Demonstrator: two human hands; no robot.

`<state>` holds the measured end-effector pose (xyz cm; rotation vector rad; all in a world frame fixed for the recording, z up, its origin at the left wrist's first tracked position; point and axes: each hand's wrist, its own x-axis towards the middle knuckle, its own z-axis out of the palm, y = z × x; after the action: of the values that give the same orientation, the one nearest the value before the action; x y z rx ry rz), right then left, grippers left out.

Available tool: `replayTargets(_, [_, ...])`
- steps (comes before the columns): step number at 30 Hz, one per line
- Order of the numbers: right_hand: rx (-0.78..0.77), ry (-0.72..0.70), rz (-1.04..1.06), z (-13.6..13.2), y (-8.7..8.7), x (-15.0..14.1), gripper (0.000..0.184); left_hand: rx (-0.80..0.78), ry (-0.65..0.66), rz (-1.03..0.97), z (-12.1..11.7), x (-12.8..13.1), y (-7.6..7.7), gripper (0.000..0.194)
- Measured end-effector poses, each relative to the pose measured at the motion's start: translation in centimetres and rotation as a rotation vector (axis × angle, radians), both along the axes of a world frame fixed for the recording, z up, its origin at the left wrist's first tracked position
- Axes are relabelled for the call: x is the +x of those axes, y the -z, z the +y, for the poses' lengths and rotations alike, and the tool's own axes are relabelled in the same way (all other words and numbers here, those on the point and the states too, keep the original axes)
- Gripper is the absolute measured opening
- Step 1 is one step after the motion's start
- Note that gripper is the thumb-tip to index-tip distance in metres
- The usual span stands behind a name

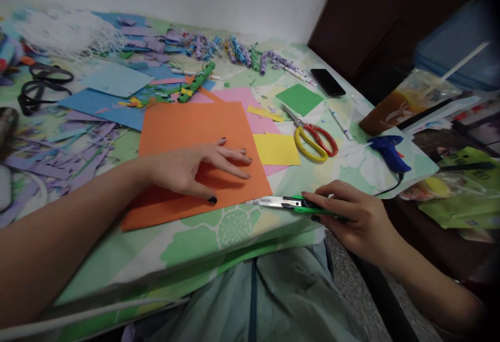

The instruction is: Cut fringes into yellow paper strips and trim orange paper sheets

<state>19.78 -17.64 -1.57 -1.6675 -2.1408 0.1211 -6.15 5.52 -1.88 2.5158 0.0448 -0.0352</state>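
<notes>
An orange sheet [187,125], paper or thin foam, lies near the front edge of the table. Spread over it is my left hand [195,167], fingers apart and holding nothing. To the right, my right hand [351,211] grips a green utility knife [279,202] with its metal end pointing left. The tip of the knife is by the sheet's front right corner; I cannot tell whether it touches. Partly under the orange sheet are a pink sheet [234,94] and a yellow piece [277,149].
Scissors [316,141] with red and yellow handles lie right of the sheets, near a green square [300,99], a phone [328,82] and a blue glue gun [390,151]. A drink cup [394,110] stands at the right edge. Paper scraps [86,149] and black-framed glasses [42,92] are left.
</notes>
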Motion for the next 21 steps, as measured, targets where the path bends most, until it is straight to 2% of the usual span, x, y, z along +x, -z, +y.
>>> replayTargets(7, [-0.006,0.040,0.034,-0.4,0.5,0.3,0.035,-0.036,-0.030,-0.030,-0.1,0.1,0.0,0.046])
replayTargets(14, [0.041,0.100,0.001,0.4,0.5,1.2,0.034,-0.033,-0.141,-0.162,-0.3,0.8,1.6,0.051])
replayTargets(17, [0.068,0.097,-0.022,1.0,0.4,1.8,0.033,0.031,-0.242,-0.212,-0.6,1.5,2.2,0.049])
replayTargets(21, [0.047,0.077,0.005,2.0,0.4,2.7,0.034,0.126,-0.469,-0.340,-1.0,2.0,2.6,0.032])
